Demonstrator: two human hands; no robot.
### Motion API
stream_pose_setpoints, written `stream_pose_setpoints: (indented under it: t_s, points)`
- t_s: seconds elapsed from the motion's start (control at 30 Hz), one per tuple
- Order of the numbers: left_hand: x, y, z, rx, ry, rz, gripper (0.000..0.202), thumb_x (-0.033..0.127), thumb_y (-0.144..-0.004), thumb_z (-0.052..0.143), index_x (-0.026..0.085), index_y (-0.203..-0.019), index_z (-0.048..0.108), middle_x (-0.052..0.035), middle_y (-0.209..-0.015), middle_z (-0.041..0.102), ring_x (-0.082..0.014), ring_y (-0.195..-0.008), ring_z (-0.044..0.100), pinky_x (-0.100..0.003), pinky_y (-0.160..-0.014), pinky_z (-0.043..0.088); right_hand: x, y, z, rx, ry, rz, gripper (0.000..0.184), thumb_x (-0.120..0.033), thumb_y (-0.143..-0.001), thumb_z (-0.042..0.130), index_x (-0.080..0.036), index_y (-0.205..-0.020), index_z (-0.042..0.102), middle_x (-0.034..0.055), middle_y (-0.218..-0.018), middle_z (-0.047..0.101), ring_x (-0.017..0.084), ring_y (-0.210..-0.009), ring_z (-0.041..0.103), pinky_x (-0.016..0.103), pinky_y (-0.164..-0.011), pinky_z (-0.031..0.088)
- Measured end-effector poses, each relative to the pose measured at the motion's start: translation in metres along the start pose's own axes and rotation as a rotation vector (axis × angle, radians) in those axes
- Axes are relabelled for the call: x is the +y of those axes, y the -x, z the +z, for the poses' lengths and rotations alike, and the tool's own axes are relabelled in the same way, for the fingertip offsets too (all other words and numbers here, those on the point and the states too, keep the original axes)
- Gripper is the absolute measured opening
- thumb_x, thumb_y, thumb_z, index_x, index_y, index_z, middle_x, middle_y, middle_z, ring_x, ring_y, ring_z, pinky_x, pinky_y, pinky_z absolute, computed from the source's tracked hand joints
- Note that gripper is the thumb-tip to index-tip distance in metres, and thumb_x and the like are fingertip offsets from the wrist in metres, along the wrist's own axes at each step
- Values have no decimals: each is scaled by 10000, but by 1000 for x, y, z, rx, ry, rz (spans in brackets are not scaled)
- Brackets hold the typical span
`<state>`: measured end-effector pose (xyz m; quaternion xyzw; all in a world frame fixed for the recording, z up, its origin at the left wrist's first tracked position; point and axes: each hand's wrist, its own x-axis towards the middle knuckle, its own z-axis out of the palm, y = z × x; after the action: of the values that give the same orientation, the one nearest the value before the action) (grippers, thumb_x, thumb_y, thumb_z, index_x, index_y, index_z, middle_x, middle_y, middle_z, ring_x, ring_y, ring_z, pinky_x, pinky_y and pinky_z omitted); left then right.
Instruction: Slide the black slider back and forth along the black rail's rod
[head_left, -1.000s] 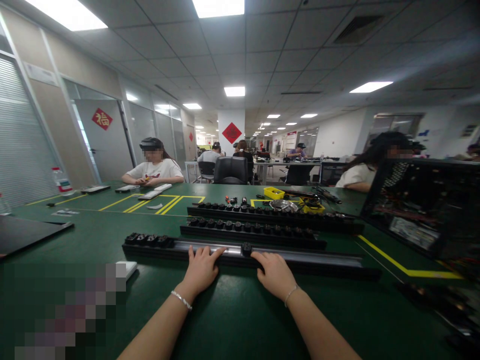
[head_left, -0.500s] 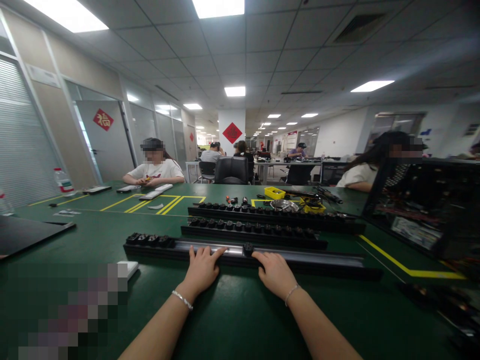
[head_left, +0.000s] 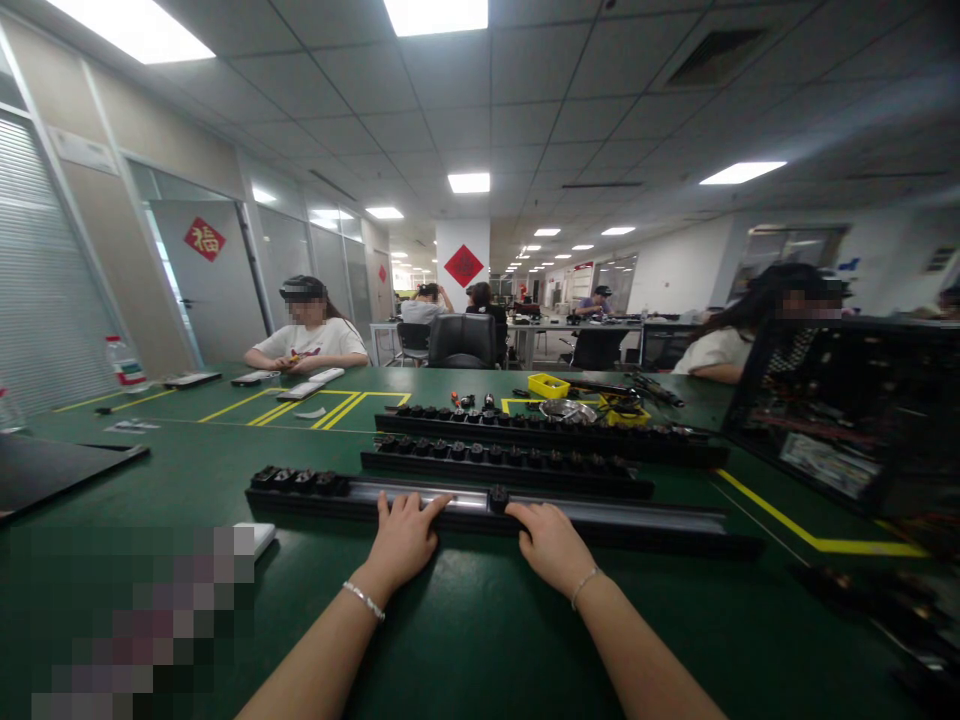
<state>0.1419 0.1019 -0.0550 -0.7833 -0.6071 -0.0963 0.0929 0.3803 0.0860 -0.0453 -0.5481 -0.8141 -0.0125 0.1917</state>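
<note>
A long black rail [head_left: 645,522] with a shiny inner channel lies across the table in front of me. Several black socket-like modules [head_left: 300,480] sit at its left end. One more black module [head_left: 498,498] stands alone near the middle of the channel. My left hand [head_left: 405,535] rests on the rail left of that module, fingers spread and thumb pointing toward it. My right hand [head_left: 553,545] has its index finger stretched against the right side of the lone module, the other fingers bent and partly hidden. Neither hand is wrapped round anything.
Behind lie two more black rails [head_left: 510,478] filled with modules. Farther back are a yellow bin [head_left: 548,386] and a metal dish [head_left: 568,411]. An opened computer case [head_left: 817,420] stands right; a dark panel [head_left: 67,470] lies left. Co-workers sit across and at right.
The lone module and my right hand have shifted very slightly to the right along the rail. My left hand has stayed in place.
</note>
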Motion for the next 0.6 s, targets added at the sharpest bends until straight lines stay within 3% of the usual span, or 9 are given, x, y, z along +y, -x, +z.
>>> stream_pose_setpoints:
  t_s: [0.23,0.6]
  points:
    - [-1,0,1,-15,5,-2,612,222,-735,428,430,-1297,305,-39,-1024,505,-243,-1032,430,-574,-987,61,-1,2,-2,-22,-6,56,422,-164,-750,411,-301,-1127,541,11,-986,637,159,-971,517,399,-1017,145]
    - [2,0,-4,-40,7,-17,611,221,-739,425,426,-1301,302,-38,-1024,503,-238,-1047,429,-565,-999,51,5,2,0,-12,-36,27,420,-147,-745,395,-264,-1119,546,33,-1008,637,152,-991,525,368,-994,202]
